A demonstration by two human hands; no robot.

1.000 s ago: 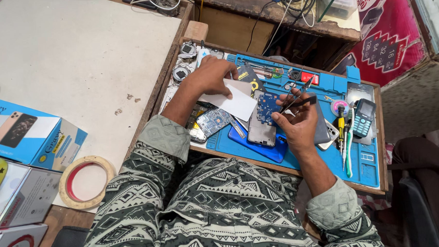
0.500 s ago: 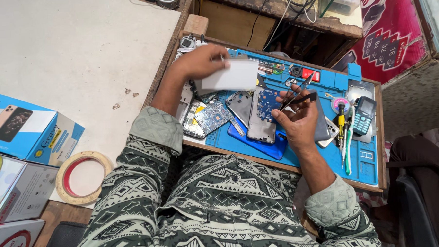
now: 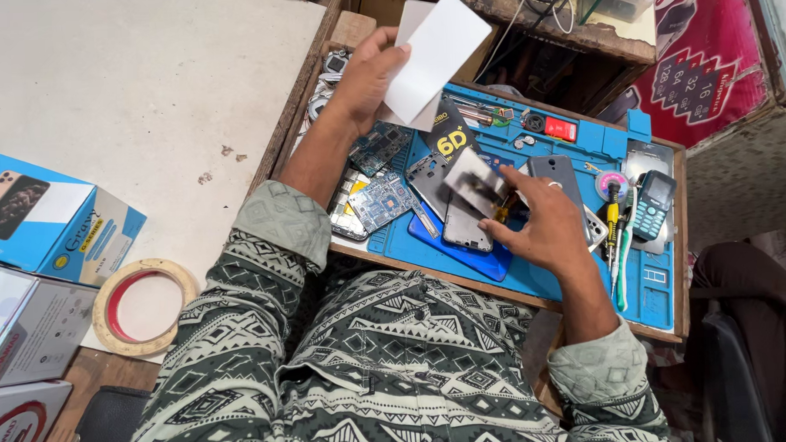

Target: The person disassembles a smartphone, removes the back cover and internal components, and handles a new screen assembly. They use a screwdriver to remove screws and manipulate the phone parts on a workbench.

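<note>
White card [image 3: 435,58]: held up in left hand [image 3: 366,74], fingers pinched along its left edge, above the far end of the blue work mat [image 3: 586,275]. Grey, blurred flat part [image 3: 474,181]: gripped between thumb and fingertips of right hand [image 3: 546,229], over a dark phone [image 3: 464,223] lying on the mat. Circuit boards [image 3: 383,199]: near the left forearm. Small keypad phone [image 3: 652,205]: right side of mat. Tape roll [image 3: 143,306]: on pale table [image 3: 145,90], beside a blue box [image 3: 53,224].

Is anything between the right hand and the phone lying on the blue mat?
Yes. The right hand holds a blurred grey plate over the phone on the blue mat. The left hand holds white cards away.
</note>
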